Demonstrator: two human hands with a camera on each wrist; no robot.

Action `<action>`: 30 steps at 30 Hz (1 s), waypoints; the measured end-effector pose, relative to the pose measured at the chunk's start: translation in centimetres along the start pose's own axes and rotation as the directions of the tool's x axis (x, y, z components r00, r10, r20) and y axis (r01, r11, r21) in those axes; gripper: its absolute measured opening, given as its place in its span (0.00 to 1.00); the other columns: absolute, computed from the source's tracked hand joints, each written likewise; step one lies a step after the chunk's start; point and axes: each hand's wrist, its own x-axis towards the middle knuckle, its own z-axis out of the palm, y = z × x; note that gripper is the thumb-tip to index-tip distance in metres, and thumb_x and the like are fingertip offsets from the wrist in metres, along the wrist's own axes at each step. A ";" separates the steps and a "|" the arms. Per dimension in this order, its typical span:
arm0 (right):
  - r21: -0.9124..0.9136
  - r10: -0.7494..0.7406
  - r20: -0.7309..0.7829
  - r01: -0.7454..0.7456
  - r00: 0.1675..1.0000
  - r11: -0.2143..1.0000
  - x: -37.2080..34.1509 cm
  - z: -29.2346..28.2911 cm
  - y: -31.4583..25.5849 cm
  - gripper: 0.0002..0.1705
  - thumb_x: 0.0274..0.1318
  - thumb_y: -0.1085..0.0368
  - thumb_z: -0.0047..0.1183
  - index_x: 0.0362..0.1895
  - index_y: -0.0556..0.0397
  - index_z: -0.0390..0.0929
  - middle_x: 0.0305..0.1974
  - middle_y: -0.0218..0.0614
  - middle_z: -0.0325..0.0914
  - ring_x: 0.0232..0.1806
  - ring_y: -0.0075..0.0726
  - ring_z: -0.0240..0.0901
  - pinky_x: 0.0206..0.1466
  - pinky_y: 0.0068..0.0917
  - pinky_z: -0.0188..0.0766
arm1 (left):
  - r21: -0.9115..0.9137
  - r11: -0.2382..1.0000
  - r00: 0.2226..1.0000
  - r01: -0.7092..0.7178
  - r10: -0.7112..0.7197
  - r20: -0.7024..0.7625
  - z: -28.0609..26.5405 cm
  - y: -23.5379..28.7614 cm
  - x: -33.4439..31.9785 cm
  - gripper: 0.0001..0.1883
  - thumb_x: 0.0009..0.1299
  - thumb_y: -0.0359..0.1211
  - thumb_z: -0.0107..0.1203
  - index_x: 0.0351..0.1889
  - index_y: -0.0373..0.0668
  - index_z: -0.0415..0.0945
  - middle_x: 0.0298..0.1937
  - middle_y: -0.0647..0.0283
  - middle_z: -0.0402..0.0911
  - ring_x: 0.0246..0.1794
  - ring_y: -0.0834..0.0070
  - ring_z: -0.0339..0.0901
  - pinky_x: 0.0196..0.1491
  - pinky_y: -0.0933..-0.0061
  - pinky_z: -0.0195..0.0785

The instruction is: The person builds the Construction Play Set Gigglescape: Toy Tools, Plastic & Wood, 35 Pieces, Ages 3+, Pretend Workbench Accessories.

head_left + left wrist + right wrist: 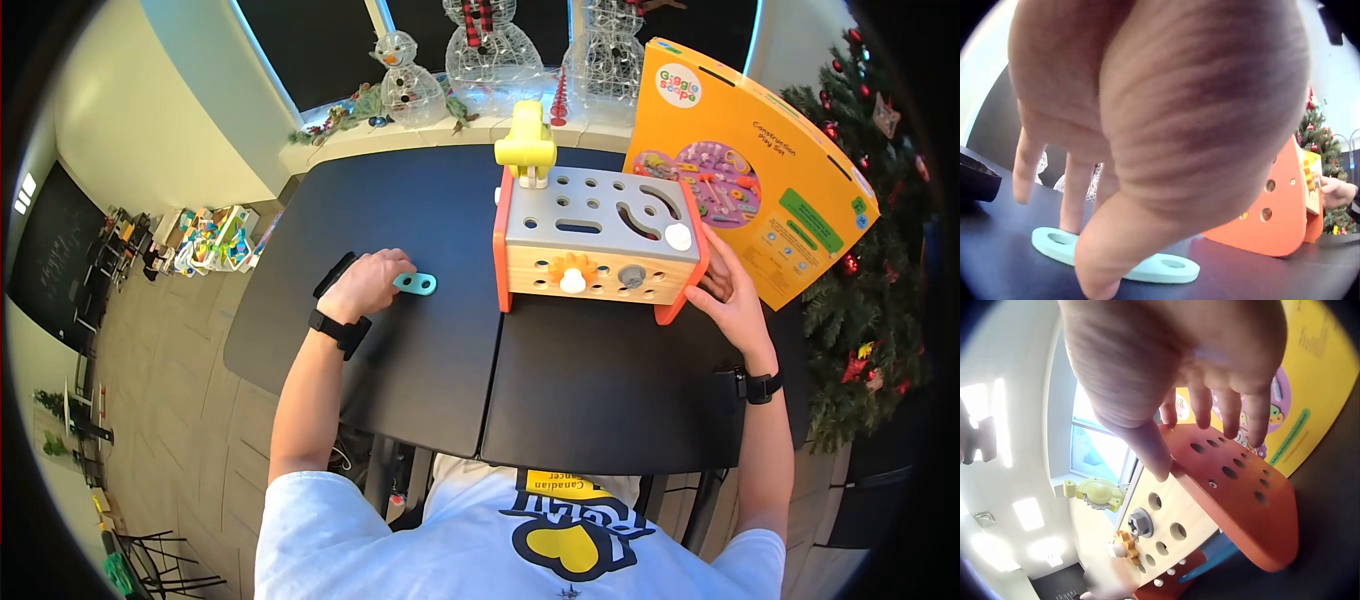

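On the table's left half, my left hand has its fingertips at one end of a flat teal strip with two holes. The left wrist view shows the thumb on the near side of the teal strip and the other fingers beyond it, pinching it low over the tabletop. My right hand holds the orange end panel of a toy workbench, its thumb at the panel's front edge. On the workbench's wooden front sit an orange gear and a grey hex nut. A yellow toy saw stands upright at its top left.
A big yellow box stands behind the workbench, to the right. Clear snowmen line the window sill at the back. A Christmas tree is at the right. A seam crosses the black table near its middle.
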 end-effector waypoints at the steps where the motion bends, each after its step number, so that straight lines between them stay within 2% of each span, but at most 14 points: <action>1: -0.005 0.020 0.000 -0.020 1.000 1.000 -0.1 0.0 -0.2 0.53 0.60 0.67 0.71 0.84 0.46 0.54 0.79 0.48 0.64 0.80 0.44 0.62 0.81 0.45 0.60 | 0.001 1.000 1.000 -0.020 0.020 -0.021 0.1 0.0 0.1 0.25 0.62 0.24 0.69 0.60 0.44 0.81 0.58 0.60 0.83 0.59 0.57 0.81 0.60 0.57 0.77; 3: -0.014 0.059 0.003 -0.059 0.998 0.998 -0.2 0.1 -0.7 0.53 0.61 0.67 0.71 0.85 0.46 0.54 0.79 0.48 0.63 0.80 0.44 0.62 0.81 0.44 0.59 | 0.004 0.998 0.996 -0.058 0.058 -0.064 0.1 0.2 0.3 0.25 0.62 0.24 0.68 0.60 0.43 0.81 0.56 0.59 0.83 0.56 0.56 0.82 0.59 0.58 0.78; 6: -0.028 0.053 0.017 -0.052 0.998 0.998 -0.4 -0.1 -0.7 0.53 0.61 0.66 0.71 0.85 0.44 0.54 0.77 0.49 0.65 0.79 0.45 0.62 0.81 0.44 0.59 | -0.216 0.955 0.960 -0.202 0.150 -0.235 -1.2 1.1 0.8 0.24 0.61 0.25 0.68 0.58 0.40 0.82 0.52 0.58 0.85 0.50 0.59 0.84 0.56 0.61 0.78; 9: -0.110 0.060 0.005 -0.060 0.998 0.992 -0.4 -0.2 -1.1 0.52 0.62 0.64 0.71 0.84 0.43 0.55 0.77 0.51 0.66 0.80 0.48 0.62 0.80 0.46 0.61 | -0.451 0.864 0.928 -0.223 0.047 -0.369 -4.7 2.6 1.4 0.23 0.58 0.26 0.68 0.54 0.37 0.83 0.47 0.57 0.86 0.45 0.64 0.84 0.52 0.65 0.78; 10: -0.156 0.049 -0.015 -0.050 0.999 0.987 -0.3 -0.1 -1.0 0.49 0.63 0.62 0.70 0.84 0.42 0.57 0.76 0.52 0.68 0.80 0.51 0.62 0.79 0.48 0.62 | -0.448 0.824 0.867 -0.347 0.100 -0.487 -5.5 2.8 1.9 0.23 0.56 0.26 0.69 0.52 0.37 0.84 0.45 0.57 0.86 0.42 0.68 0.83 0.50 0.67 0.78; 11: -0.184 0.046 -0.020 -0.049 0.999 0.982 -0.3 -0.1 -1.1 0.49 0.63 0.61 0.69 0.84 0.41 0.57 0.76 0.52 0.68 0.79 0.52 0.63 0.79 0.49 0.62 | -0.488 0.779 0.843 -0.393 0.092 -0.531 -6.5 3.3 2.1 0.21 0.56 0.26 0.69 0.50 0.37 0.85 0.47 0.58 0.87 0.44 0.69 0.83 0.49 0.69 0.77; 13: -0.239 0.036 -0.026 -0.042 0.999 0.970 -0.2 -0.1 -1.3 0.48 0.64 0.59 0.69 0.83 0.41 0.58 0.76 0.52 0.68 0.79 0.54 0.63 0.79 0.50 0.62 | -0.524 0.722 0.825 -0.452 0.115 -0.553 -8.3 4.3 2.9 0.21 0.56 0.25 0.68 0.50 0.37 0.85 0.47 0.60 0.87 0.46 0.70 0.82 0.50 0.69 0.76; 16: -0.259 0.029 -0.027 -0.035 0.999 0.965 -0.1 -0.1 -1.3 0.48 0.65 0.58 0.69 0.83 0.40 0.58 0.75 0.52 0.69 0.78 0.55 0.64 0.79 0.50 0.62 | -0.447 0.696 0.789 -0.562 0.290 -0.542 -10.2 7.0 4.6 0.21 0.56 0.24 0.67 0.50 0.38 0.85 0.49 0.60 0.88 0.48 0.69 0.82 0.51 0.69 0.75; 17: -0.257 0.024 -0.022 -0.029 0.999 0.966 -0.1 -0.1 -1.3 0.47 0.65 0.58 0.68 0.84 0.40 0.57 0.75 0.52 0.69 0.78 0.55 0.64 0.79 0.50 0.62 | -0.414 0.689 0.770 -0.595 0.341 -0.539 -10.5 8.0 5.1 0.20 0.55 0.24 0.66 0.49 0.38 0.85 0.50 0.59 0.89 0.49 0.65 0.83 0.54 0.66 0.76; 20: -0.253 0.015 -0.009 -0.017 1.000 0.967 -0.1 -0.2 -1.4 0.47 0.66 0.58 0.68 0.84 0.40 0.56 0.75 0.53 0.70 0.78 0.56 0.65 0.79 0.50 0.62 | -0.376 0.714 0.792 -0.591 0.424 -0.439 -10.8 9.5 6.8 0.19 0.57 0.28 0.64 0.49 0.38 0.85 0.51 0.59 0.89 0.54 0.60 0.84 0.60 0.61 0.76; 26: -0.257 0.016 -0.003 -0.016 1.000 0.966 -0.2 -0.1 -1.4 0.47 0.67 0.57 0.67 0.84 0.39 0.55 0.74 0.54 0.71 0.77 0.59 0.66 0.78 0.52 0.63 | -0.421 0.695 0.803 -0.583 0.414 -0.428 -10.6 10.1 7.5 0.21 0.58 0.28 0.65 0.52 0.40 0.85 0.53 0.59 0.89 0.56 0.61 0.84 0.64 0.62 0.74; 30: -0.334 0.023 -0.035 -0.034 0.999 0.942 -0.2 -0.2 -1.3 0.47 0.67 0.56 0.66 0.84 0.38 0.56 0.73 0.54 0.72 0.76 0.59 0.67 0.76 0.53 0.65 | -0.378 0.720 0.767 -0.582 0.333 -0.548 -10.2 9.5 5.7 0.20 0.62 0.29 0.67 0.53 0.41 0.85 0.56 0.58 0.88 0.60 0.60 0.82 0.66 0.61 0.73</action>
